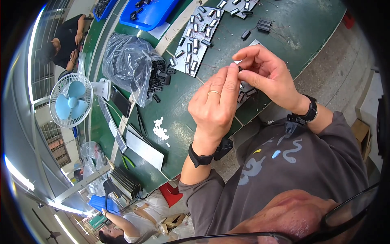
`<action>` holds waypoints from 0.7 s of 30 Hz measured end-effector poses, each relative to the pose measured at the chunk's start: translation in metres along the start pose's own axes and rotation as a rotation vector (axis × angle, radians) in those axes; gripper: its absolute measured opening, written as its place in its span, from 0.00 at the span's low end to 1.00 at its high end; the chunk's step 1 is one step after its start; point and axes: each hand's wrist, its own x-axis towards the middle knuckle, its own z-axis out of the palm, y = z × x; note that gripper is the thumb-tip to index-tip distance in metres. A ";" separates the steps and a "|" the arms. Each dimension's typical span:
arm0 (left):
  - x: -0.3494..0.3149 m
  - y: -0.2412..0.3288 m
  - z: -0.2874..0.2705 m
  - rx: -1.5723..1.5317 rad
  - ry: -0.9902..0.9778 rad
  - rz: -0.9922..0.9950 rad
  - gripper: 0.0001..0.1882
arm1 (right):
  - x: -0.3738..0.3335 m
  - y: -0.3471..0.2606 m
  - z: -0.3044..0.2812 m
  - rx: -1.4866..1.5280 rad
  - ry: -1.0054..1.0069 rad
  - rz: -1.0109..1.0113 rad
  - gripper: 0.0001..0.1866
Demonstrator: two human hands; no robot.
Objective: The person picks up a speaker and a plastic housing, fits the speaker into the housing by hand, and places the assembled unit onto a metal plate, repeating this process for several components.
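Observation:
My left hand (pixel 215 99), with a ring on one finger, is closed in a pinch and meets my right hand (pixel 270 77) above the green table's near edge. Between the fingertips of both hands is a small black part (pixel 240 69), mostly covered, with thin reddish wires running from it. My right thumb and fingers curl around that part and its wires. Below the hands lie a few more black-cased parts (pixel 240 96), partly hidden. Just beyond, a light board (pixel 203 30) carries rows of small black rectangular parts with pale faces.
A clear plastic bag (pixel 126 65) spills black casings (pixel 160 77) onto the green table (pixel 178 118). Small white pieces (pixel 160 131) lie nearer, beside a white strip (pixel 144 148) and green-handled pliers (pixel 128 161). A blue tray (pixel 148 14) and fan (pixel 72 101) stand farther off; two other people sit nearby.

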 end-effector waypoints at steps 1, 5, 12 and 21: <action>0.000 0.000 0.001 -0.012 0.025 0.025 0.15 | -0.001 -0.001 -0.001 -0.002 -0.006 0.003 0.13; 0.001 -0.002 -0.009 -0.224 -0.086 -0.114 0.12 | -0.007 -0.004 -0.004 -0.147 0.026 -0.107 0.18; 0.004 0.001 -0.016 -0.304 -0.255 -0.099 0.09 | -0.007 -0.024 -0.017 -0.510 -0.159 -0.184 0.14; 0.009 0.020 -0.027 -0.582 -0.481 -0.003 0.11 | -0.008 -0.060 -0.044 -1.055 -0.708 -0.400 0.12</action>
